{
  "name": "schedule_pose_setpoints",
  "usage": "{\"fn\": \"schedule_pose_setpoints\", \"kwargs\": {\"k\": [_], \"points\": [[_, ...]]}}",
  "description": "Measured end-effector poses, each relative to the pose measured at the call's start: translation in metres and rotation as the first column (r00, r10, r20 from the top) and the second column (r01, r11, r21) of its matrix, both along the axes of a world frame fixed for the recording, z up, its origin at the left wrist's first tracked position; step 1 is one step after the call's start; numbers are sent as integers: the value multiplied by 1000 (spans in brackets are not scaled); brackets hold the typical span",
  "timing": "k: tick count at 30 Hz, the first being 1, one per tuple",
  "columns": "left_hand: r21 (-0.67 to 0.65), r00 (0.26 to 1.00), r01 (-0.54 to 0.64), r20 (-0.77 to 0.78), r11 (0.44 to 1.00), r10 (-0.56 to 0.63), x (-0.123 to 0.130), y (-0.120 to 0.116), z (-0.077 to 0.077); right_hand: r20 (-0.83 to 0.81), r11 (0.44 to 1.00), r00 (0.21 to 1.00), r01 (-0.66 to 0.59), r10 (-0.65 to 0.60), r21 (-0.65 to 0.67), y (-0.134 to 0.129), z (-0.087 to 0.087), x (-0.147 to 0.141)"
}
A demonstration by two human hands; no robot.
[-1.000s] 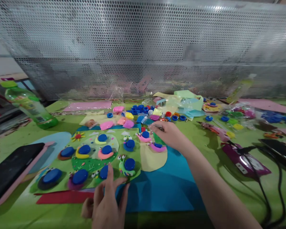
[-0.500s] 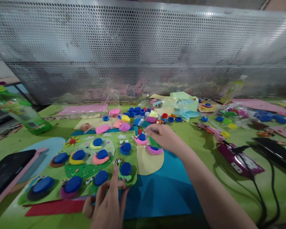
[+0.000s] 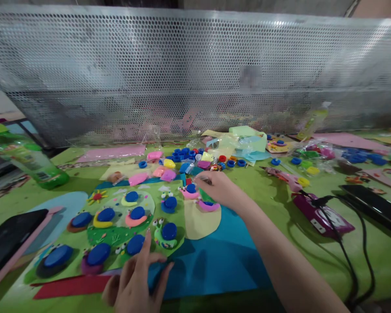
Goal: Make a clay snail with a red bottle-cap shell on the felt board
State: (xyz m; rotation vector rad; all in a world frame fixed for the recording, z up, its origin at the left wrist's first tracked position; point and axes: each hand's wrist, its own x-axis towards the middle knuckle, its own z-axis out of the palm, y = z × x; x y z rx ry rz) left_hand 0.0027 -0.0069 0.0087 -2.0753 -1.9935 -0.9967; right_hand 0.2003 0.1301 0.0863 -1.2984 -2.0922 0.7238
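A green craft sheet (image 3: 179, 187) carries several clay snails with blue bottle-cap shells. My left hand (image 3: 135, 274) is at its lower edge, fingers apart, the index finger extended between a snail (image 3: 135, 245) and the light green snail (image 3: 167, 232) with googly eyes. Nothing shows in that hand. My right hand (image 3: 217, 187) is closed in a pinch above the sheet's upper right corner; what it grips, if anything, is hidden. Just below it are a pink snail (image 3: 190, 191) and a magenta snail (image 3: 209, 205), beside a cream paper piece (image 3: 202, 224) on blue paper (image 3: 221, 261).
Bright clay packets (image 3: 138, 178) and blue caps (image 3: 184, 154) lie behind the sheet. A green bottle (image 3: 29, 158) and a phone (image 3: 11, 239) are at left. At right sit a purple cabled device (image 3: 324, 217) and a black phone (image 3: 374, 208). A perforated metal panel (image 3: 182, 65) stands behind.
My left hand has shifted left, its index finger drawing away from the light green snail's eyes, with finger and thumb farther apart. My right hand keeps its pinch near the same spot.
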Motion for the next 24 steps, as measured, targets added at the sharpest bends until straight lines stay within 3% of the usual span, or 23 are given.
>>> {"fn": "schedule_pose_setpoints", "kwargs": {"k": [4, 9, 11, 15, 17, 20, 23, 24], "points": [[-19, 999, -7, -50, 1000, 6, 2, 0, 1, -12, 1000, 1000, -19, 19, 3, 2, -3, -1], [92, 991, -16, -134, 996, 28, 4, 2, -5, -41, 999, 999, -34, 35, 11, 3, -5, -1], [87, 993, -29, -114, 996, 39, 2, 1, -8, -64, 999, 997, -49, 50, 15, 4, -6, -2], [39, 997, 80, 19, 996, -81, -16, 2, -8, -127, 999, 991, -49, 50, 17, 6, -5, -5], [25, 983, 137, 118, 990, -139, -27, 6, 3, -164, 999, 985, -42, 44, 12, 7, -5, -7], [-84, 923, 243, 325, 967, -204, -32, 15, 32, -234, 998, 971, -65, 58, -19, 11, -8, -8], [-159, 763, 368, 615, 916, -199, -23, 27, 66, -322, 993, 944, -99, 72, -66, 15, -14, -9], [-129, 710, 350, 682, 928, -173, -18, 32, 76, -352, 991, 933, -111, 77, -77, 16, -15, -10]]}}
